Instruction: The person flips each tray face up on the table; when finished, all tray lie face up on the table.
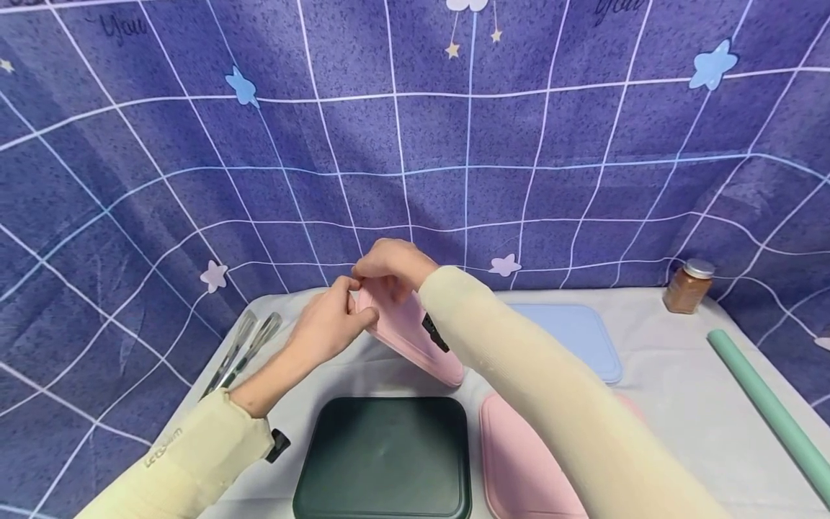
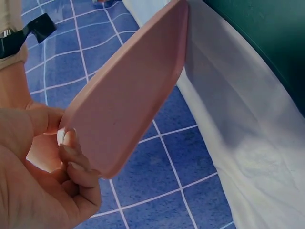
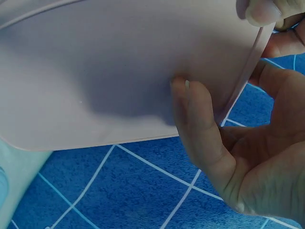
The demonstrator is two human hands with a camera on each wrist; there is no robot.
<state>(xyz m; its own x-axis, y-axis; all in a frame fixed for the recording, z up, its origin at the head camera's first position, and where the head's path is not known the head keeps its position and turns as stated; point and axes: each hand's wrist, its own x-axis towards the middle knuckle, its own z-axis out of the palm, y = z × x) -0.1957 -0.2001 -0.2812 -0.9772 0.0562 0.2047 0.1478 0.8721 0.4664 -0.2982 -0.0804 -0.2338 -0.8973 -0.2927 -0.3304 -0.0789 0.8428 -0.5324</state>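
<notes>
A shallow pink tray point(image 1: 407, 328) with rounded corners and a low rim is held tilted, its far-left end raised and its near-right corner low over the white cloth. My left hand point(image 1: 332, 317) pinches the raised end; in the left wrist view, thumb and curled fingers close on the edge of the pink tray point(image 2: 128, 90). At the same end, my right hand point(image 1: 394, 263) grips the far corner. In the right wrist view, one digit of the right hand point(image 3: 267, 167) lies on the tray's flat face point(image 3: 95, 81), the others hidden or partly behind the edge.
In front lie a dark green tray point(image 1: 389, 454) and another pink tray point(image 1: 525, 461), partly under the right sleeve. Behind that sleeve is a light blue tray point(image 1: 573, 335). Metal tongs point(image 1: 243, 349) lie left; a brown jar point(image 1: 689, 287) and a green rod point(image 1: 772, 407) are right.
</notes>
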